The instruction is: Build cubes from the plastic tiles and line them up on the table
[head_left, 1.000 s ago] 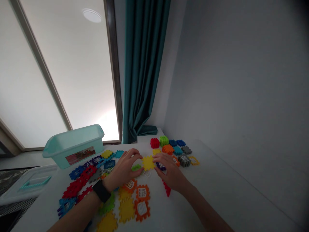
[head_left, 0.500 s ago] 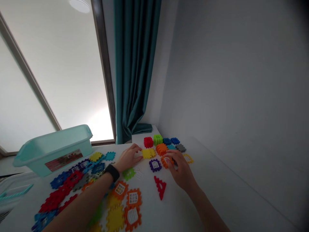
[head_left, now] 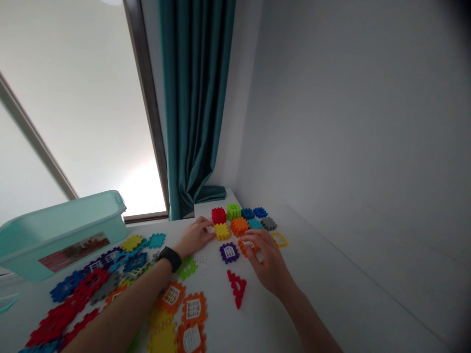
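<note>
My left hand point(head_left: 195, 236) reaches to the far part of the table. Its fingertips and thumb are apart at the left edge of a yellow notched tile point(head_left: 222, 232), apparently touching it. My right hand point(head_left: 268, 262) curves over an orange tile with a white window point(head_left: 248, 246), partly covering it. Its thumb and fingers are apart; contact with the tile is unclear. A purple window tile point(head_left: 229, 253) lies between the hands, and a red triangular piece point(head_left: 237, 289) nearer me. Behind the yellow tile sit red tiles point(head_left: 218, 215), green tiles point(head_left: 233, 212) and orange tiles point(head_left: 240, 226), apparently stacked.
A pale green tub point(head_left: 62, 230) stands at the left. Many coloured tiles spread before it, including red ones point(head_left: 55, 321). Orange window tiles point(head_left: 194, 308) lie in front. Blue point(head_left: 260, 212), grey point(head_left: 269, 223) and yellow-framed point(head_left: 279, 239) pieces lie near the right wall.
The yellow pieces, wider half a second ago, now show as one tile-sized square. Both hands keep nearly the same places by the tiles. The whole view has shifted slightly.
</note>
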Demonstrator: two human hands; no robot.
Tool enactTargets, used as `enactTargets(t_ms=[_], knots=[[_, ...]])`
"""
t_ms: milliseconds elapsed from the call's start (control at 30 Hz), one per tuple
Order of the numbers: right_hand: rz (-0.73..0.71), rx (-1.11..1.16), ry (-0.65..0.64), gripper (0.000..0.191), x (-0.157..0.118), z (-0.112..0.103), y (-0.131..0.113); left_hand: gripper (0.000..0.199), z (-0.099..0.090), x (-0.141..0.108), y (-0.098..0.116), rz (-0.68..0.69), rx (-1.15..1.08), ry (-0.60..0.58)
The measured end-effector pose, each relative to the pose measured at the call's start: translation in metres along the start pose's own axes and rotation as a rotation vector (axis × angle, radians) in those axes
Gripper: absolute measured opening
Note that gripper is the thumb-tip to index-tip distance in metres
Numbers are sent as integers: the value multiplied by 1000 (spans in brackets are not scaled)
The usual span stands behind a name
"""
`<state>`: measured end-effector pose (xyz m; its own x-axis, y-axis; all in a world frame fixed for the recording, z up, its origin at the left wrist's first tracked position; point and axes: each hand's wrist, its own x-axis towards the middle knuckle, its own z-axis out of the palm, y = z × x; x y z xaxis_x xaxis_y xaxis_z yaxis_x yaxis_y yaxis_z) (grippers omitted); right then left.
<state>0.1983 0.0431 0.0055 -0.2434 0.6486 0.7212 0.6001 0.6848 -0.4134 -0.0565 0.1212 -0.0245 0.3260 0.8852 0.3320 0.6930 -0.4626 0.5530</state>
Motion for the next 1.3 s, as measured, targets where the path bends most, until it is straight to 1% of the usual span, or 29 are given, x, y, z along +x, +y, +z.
enactTargets(t_ms=[333, 600, 1300], knots=[[11, -5, -28, 17, -1, 0, -1, 29, 7, 2, -6, -36, -3, -5], [0, -11, -25, 18, -1, -1, -1, 29, 8, 2, -5, -52, 11, -4], [16, 2, -75, 16, -1, -1, -3, 30, 10, 3, -6, -55, 10, -11]])
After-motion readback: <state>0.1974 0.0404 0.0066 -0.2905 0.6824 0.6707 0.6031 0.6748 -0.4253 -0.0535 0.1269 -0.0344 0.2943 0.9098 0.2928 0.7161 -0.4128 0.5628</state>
